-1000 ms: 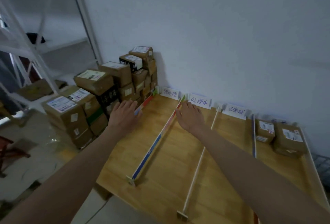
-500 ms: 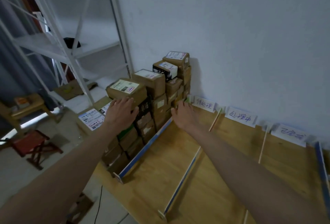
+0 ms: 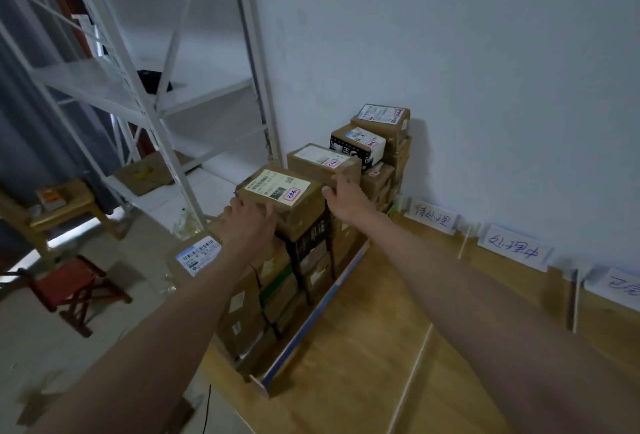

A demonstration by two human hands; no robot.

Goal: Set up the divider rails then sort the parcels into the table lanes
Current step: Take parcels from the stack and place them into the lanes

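Both hands quit the rails (image 3: 311, 319) — left hand (image 3: 247, 225) and right hand (image 3: 346, 198) now grip opposite sides of the top parcel (image 3: 277, 187), so sorting begins.

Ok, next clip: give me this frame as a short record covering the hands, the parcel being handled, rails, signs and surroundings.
left hand: grips the near-left edge of the top parcel
right hand: grips the same parcel's far-right corner
top parcel: labelled, rests on the parcel stack
parcel stack: left of the blue rail
blue rail: along the left edge of the table
white rails: lie on the table between lanes
lane signs: handwritten, against the wall
background: white shelving, red stool
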